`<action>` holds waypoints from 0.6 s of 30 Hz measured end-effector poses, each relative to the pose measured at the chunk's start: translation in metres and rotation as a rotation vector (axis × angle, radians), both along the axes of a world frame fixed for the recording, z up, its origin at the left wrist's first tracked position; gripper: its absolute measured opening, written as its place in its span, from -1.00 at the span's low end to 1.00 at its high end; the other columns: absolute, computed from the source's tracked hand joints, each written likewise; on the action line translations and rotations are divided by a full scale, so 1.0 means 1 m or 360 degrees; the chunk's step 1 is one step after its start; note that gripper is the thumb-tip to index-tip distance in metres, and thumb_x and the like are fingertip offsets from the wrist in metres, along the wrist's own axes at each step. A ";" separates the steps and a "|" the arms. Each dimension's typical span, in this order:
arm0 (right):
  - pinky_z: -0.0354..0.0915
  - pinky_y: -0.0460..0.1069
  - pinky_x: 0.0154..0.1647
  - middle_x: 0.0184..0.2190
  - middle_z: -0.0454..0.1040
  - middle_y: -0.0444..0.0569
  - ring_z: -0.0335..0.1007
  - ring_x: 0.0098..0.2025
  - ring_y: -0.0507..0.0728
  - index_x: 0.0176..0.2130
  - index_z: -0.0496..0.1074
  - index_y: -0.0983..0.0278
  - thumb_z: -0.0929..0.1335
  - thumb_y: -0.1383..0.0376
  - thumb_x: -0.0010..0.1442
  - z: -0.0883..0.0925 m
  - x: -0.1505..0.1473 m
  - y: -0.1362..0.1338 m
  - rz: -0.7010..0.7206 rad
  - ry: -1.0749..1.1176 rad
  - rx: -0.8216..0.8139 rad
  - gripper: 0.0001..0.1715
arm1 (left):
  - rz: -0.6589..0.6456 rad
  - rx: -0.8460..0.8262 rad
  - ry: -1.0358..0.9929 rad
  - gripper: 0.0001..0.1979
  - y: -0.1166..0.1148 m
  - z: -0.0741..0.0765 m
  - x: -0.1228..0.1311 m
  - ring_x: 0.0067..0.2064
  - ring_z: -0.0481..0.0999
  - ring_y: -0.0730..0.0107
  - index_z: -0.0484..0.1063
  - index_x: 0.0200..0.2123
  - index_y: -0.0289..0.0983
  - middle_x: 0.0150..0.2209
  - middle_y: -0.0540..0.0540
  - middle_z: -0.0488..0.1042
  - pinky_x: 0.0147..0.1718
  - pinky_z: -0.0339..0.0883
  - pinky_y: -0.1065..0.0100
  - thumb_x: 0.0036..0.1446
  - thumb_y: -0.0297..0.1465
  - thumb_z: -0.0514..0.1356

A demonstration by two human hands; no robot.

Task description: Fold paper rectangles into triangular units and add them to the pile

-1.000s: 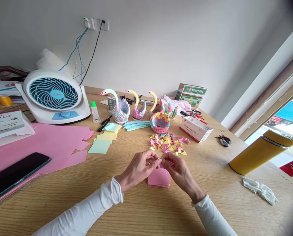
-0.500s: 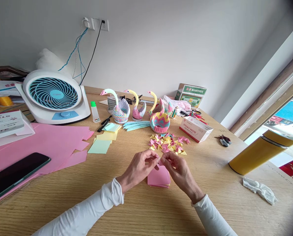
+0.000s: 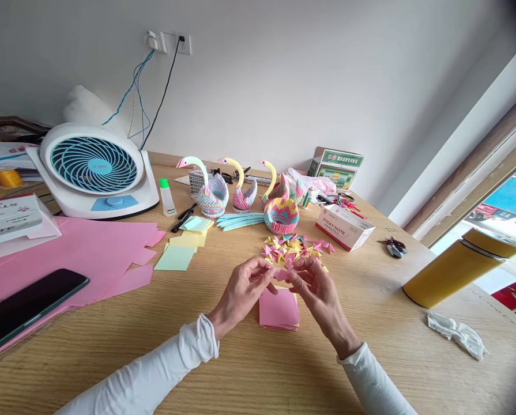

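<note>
Between my two hands is a small folded piece of pink paper [image 3: 281, 275]. My left hand [image 3: 249, 285] pinches its left end, and my right hand [image 3: 316, 291] pinches the right end. Fingers partly hide the folds. Just below the hands lies a stack of pink paper squares [image 3: 278, 309] on the wooden table. Right behind them spreads a pile of folded paper triangles [image 3: 290, 249] in pink, yellow and some blue. Farther back stand several folded-paper swans, one with a white neck [image 3: 213, 193], and a round pink, yellow and teal paper basket shape [image 3: 281, 216].
To the left are pink sheets [image 3: 106, 248], a phone [image 3: 28, 311], a fan [image 3: 97, 167] and green and yellow paper squares [image 3: 177, 257]. On the right stand a sticky note box [image 3: 345, 226] and a yellow flask [image 3: 459, 268], with small clippers [image 3: 394, 248] and a crumpled tissue [image 3: 456, 334] nearby.
My fingertips have moved slightly apart and away from me, so more of the pink paper shows between them. More of the pink stack is uncovered. Everything else stays put.
</note>
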State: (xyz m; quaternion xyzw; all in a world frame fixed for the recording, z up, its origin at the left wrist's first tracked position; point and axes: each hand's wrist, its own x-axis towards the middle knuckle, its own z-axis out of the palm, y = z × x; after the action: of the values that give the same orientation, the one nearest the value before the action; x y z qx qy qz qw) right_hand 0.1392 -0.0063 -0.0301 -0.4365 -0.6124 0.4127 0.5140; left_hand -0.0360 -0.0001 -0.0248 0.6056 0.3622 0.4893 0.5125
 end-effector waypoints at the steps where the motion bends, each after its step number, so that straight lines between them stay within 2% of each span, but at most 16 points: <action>1: 0.40 -0.02 -0.33 -0.24 0.44 -0.01 0.47 -0.23 0.14 -0.19 0.30 0.21 0.40 0.06 0.15 -0.001 -0.001 0.000 0.0004 0.0020 0.0005 -0.65 | 0.0003 -0.0011 0.0002 -0.78 0.000 0.000 0.000 -0.42 0.56 0.39 0.35 -0.33 -0.30 -0.36 -0.07 0.54 -0.37 0.33 0.41 0.18 -0.24 0.18; 5: 0.41 -0.01 -0.31 -0.29 0.46 -0.03 0.47 -0.27 0.12 -0.19 0.33 0.21 0.42 0.09 0.13 -0.002 -0.005 0.000 -0.0020 0.0054 0.0082 -0.66 | -0.0018 -0.0041 -0.0036 -0.78 -0.001 0.000 0.001 -0.43 0.56 0.41 0.36 -0.32 -0.30 -0.35 -0.06 0.54 -0.34 0.36 0.39 0.16 -0.24 0.21; 10: 0.41 0.02 -0.30 -0.32 0.50 -0.02 0.48 -0.28 0.13 -0.17 0.35 0.21 0.42 0.13 0.14 -0.001 -0.006 -0.001 -0.0039 -0.0014 0.0142 -0.68 | -0.0075 -0.0093 0.0008 -0.71 -0.002 0.004 0.002 -0.40 0.56 0.37 0.45 -0.17 -0.31 -0.22 -0.15 0.56 -0.31 0.40 0.35 0.15 -0.22 0.21; 14: 0.41 0.04 -0.28 -0.33 0.50 -0.01 0.47 -0.30 0.14 -0.15 0.37 0.24 0.44 0.12 0.12 -0.002 -0.005 0.000 -0.0040 0.0011 0.0075 -0.64 | -0.0081 -0.0084 0.0049 -0.72 -0.002 0.006 0.002 -0.41 0.56 0.38 0.50 -0.27 -0.32 -0.26 -0.15 0.57 -0.31 0.39 0.36 0.14 -0.20 0.21; 18: 0.40 0.03 -0.28 -0.38 0.50 -0.01 0.44 -0.33 0.13 -0.31 0.44 0.27 0.45 0.09 0.09 -0.003 -0.005 0.002 -0.0022 0.0084 0.0045 -0.70 | -0.0069 -0.0114 0.0006 -0.72 -0.002 0.004 0.002 -0.43 0.56 0.39 0.46 -0.33 -0.32 -0.30 -0.11 0.54 -0.31 0.39 0.36 0.11 -0.19 0.24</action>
State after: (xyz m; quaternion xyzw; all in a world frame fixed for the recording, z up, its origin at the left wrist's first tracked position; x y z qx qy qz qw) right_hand 0.1339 -0.0048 -0.0336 -0.4222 -0.6014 0.4119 0.5389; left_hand -0.0337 -0.0021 -0.0208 0.5957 0.3671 0.4635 0.5436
